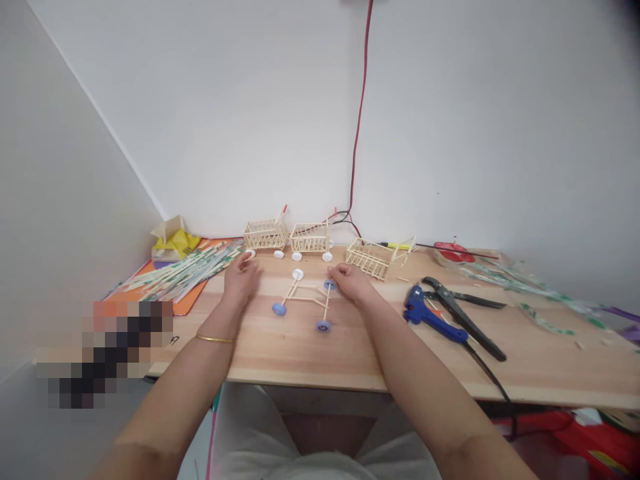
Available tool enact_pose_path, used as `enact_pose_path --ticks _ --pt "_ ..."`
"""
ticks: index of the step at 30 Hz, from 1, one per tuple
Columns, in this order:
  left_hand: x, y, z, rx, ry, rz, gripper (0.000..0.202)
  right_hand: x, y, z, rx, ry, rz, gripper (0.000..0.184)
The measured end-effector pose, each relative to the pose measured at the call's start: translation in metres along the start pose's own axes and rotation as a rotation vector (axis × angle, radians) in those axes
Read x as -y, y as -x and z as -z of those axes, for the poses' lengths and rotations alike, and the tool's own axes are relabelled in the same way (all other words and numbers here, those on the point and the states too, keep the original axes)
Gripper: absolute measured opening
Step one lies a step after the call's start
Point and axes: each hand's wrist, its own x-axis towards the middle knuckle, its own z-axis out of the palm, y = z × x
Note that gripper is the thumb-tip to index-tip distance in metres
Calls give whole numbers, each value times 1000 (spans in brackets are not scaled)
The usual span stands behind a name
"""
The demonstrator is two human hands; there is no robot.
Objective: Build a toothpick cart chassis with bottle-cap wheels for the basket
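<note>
A wheeled frame of thin wooden sticks (305,299) lies on the table between my hands, with three blue wheels and one white wheel. My right hand (351,281) is closed, thumb and fingertips at the blue wheel (329,285) on the frame's far right corner. My left hand (241,277) rests left of the frame, its fingers loosely bent and a little apart, holding nothing visible. Just beyond its fingertips stands a small stick cart (266,236) on white wheels. Beside that is a second stick cart (310,239). A stick basket without visible wheels (369,259) sits tilted beyond my right hand.
A blue glue gun (433,317) and black-handled pliers (463,317) lie at right, a cable running over the front edge. A red dish (453,253) stands near the wall. Paper-wrapped sticks (190,270) are piled at left, near a yellow packet (177,244). Plastic wrappers (545,293) lie far right.
</note>
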Motion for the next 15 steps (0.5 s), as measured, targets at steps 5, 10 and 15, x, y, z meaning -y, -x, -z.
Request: enact_pose_path --ticks 5,10,15 --pt "4 -9 5 -137 28 79 24 -3 -1 -1 8 8 7 34" --pt "7 -17 10 -198 95 164 30 -1 0 0 22 17 12 33" --pt "2 -14 7 -157 181 176 40 0 0 1 26 11 18 32"
